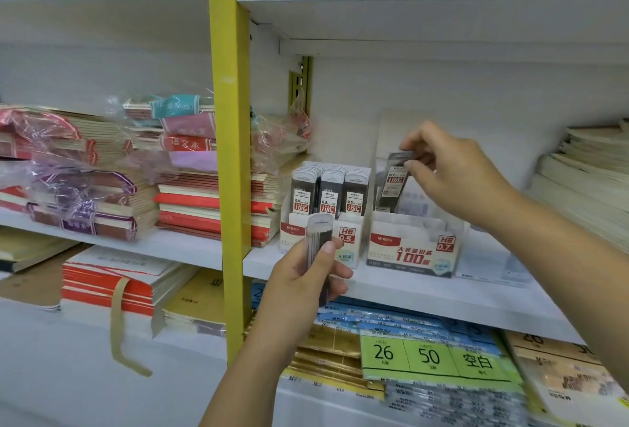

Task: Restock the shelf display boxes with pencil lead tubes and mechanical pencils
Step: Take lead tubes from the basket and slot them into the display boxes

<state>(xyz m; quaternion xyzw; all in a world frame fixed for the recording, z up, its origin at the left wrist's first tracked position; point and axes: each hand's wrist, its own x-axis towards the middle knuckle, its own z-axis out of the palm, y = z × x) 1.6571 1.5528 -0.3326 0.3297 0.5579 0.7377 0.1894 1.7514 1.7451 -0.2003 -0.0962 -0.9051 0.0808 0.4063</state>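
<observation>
Closest in, the left hand [306,278] has fingers and thumb wrapped round a small bundle of lead tubes [319,239], upright just in front of the shelf [442,297] edge. Behind it, the HB 0.5 display box [347,242] looks done, with three packed rows. Just beside it on the right, the HB 0.7 display box [412,251] shows a mostly bare interior, so that's the job in hand. Above it, the right hand [452,174] has thumb and fingertips pinching one 0.7 lead tube [394,181] by its top, lower end dipping into the box's back left corner. The bundle is still to go, and no mechanical pencils are in sight.
</observation>
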